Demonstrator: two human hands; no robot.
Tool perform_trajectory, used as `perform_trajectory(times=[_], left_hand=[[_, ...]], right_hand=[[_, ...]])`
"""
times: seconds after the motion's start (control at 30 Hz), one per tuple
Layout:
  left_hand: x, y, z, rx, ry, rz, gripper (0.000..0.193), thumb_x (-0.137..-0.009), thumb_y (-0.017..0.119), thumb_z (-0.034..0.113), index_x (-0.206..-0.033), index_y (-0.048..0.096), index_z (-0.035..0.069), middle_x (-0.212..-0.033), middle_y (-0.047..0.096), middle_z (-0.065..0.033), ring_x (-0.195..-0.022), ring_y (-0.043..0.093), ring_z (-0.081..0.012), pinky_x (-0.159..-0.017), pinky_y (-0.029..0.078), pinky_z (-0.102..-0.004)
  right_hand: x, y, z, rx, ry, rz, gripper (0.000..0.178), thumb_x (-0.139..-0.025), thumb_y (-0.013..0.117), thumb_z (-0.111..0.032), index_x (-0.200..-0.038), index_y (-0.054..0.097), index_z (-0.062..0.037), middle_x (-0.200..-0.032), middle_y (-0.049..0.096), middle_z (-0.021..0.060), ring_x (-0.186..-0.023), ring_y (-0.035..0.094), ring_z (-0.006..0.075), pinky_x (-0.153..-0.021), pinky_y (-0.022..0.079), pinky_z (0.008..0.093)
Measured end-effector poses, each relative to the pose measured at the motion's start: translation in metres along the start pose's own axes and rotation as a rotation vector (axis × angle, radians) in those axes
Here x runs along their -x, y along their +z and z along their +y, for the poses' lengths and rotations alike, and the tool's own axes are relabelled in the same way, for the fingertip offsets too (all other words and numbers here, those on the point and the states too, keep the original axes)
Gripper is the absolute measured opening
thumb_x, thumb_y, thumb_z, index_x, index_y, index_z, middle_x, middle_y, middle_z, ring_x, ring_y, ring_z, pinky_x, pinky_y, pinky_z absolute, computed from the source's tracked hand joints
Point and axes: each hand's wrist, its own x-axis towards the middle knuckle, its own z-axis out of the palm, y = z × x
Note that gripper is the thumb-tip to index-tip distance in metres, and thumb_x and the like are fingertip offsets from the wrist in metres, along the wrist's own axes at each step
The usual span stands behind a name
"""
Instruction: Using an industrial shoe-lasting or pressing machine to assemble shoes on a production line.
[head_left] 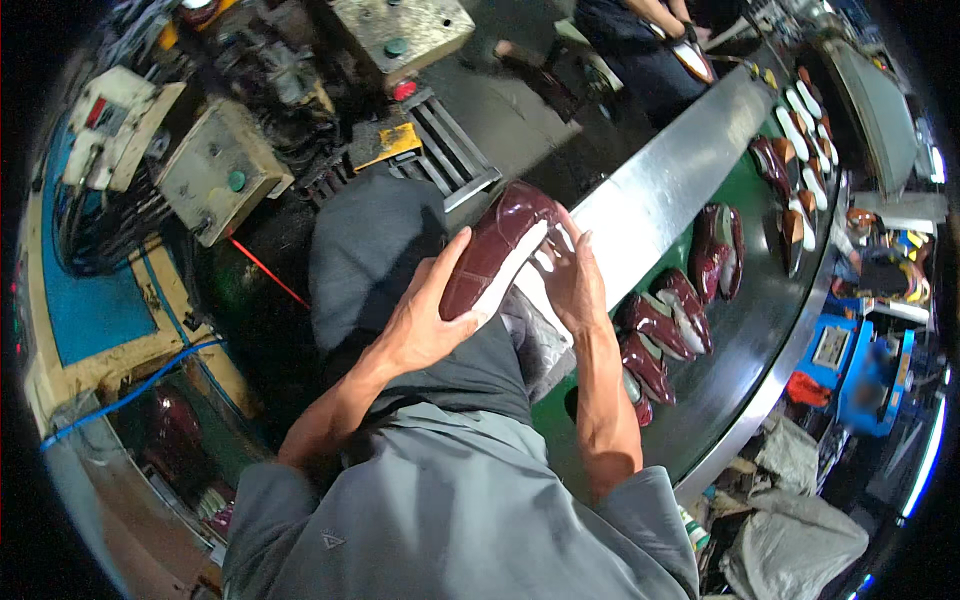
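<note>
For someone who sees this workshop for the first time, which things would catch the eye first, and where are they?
Probably first the glossy dark red shoe near the middle, held in the left grip, with the right grip at its upper end. Next, the eye would likely go to the shiny metal strip slanting toward the upper right, and to the similar red shoes on the green surface beside it.

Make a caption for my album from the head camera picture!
Left hand and right hand hold a shiny dark-red shoe beside a green belt carrying more shoes.
</note>
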Motion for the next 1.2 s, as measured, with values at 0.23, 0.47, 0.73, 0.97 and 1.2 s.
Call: perform_trajectory(times=[0.23, 0.47, 0.73, 0.97, 1.2], left_hand=[[0.074, -0.049, -0.022, -0.394, 0.283, 0.475, 0.11, -0.08, 0.093, 0.008, -0.172, 0.035, 0.019, -0.154, 0.042, -0.0329, -0.13, 0.06, -0.0557, -0.106, 0.057, -0.0554], [0.203, -0.107, -0.077, -0.751, 0.211, 0.768, 0.1, -0.073, 0.095, 0.008, -0.161, 0.053, 0.027, -0.158, 0.042, -0.0322, -0.135, 0.061, -0.0511, -0.104, 0.06, -0.0544], [0.369, -0.112, -0.142, -0.639, -0.694, 1.142, 0.099, -0.085, 0.088, 0.015, -0.17, 0.041, 0.033, -0.149, 0.048, -0.0342, -0.132, 0.058, -0.056, -0.108, 0.056, -0.0576], [0.557, -0.086, -0.203, -0.383, -1.123, 1.592, 0.098, -0.09, 0.081, 0.018, -0.173, 0.032, 0.03, -0.14, 0.054, -0.0374, -0.124, 0.063, -0.0534, -0.107, 0.056, -0.0556], [0.659, -0.052, -0.322, -0.575, -1.76, 1.043, 0.104, -0.097, 0.073, 0.015, -0.178, 0.013, 0.041, -0.166, 0.035, -0.0349, -0.149, 0.048, -0.0519, -0.12, 0.046, -0.0593]], right_hand=[[-0.02, 0.133, 0.019, -0.074, 0.059, -0.591, 0.11, -0.088, 0.088, -0.059, -0.17, 0.036, -0.0063, -0.163, 0.052, 0.008, -0.15, 0.051, 0.0255, -0.126, 0.041, 0.0474], [-0.018, 0.235, 0.038, 0.558, 0.045, -1.079, 0.105, -0.086, 0.097, -0.023, -0.171, 0.039, -0.0035, -0.163, 0.057, 0.0129, -0.146, 0.057, 0.022, -0.124, 0.043, 0.0417], [-0.03, 0.211, 0.071, 0.958, 0.034, -0.858, 0.049, -0.109, 0.07, -0.013, -0.153, 0.059, 0.0057, -0.141, 0.074, 0.0168, -0.126, 0.072, 0.023, -0.111, 0.055, 0.0373], [-0.09, 0.093, 0.052, 0.993, 0.105, -0.534, 0.051, -0.112, 0.068, -0.035, -0.144, 0.065, 0.0044, -0.13, 0.077, 0.0166, -0.111, 0.077, 0.0265, -0.1, 0.061, 0.0397], [-0.122, 0.08, 0.06, 0.929, 0.195, -0.513, 0.046, -0.112, 0.068, -0.032, -0.142, 0.065, 0.0025, -0.125, 0.076, 0.0114, -0.105, 0.075, 0.023, -0.094, 0.06, 0.0363]])
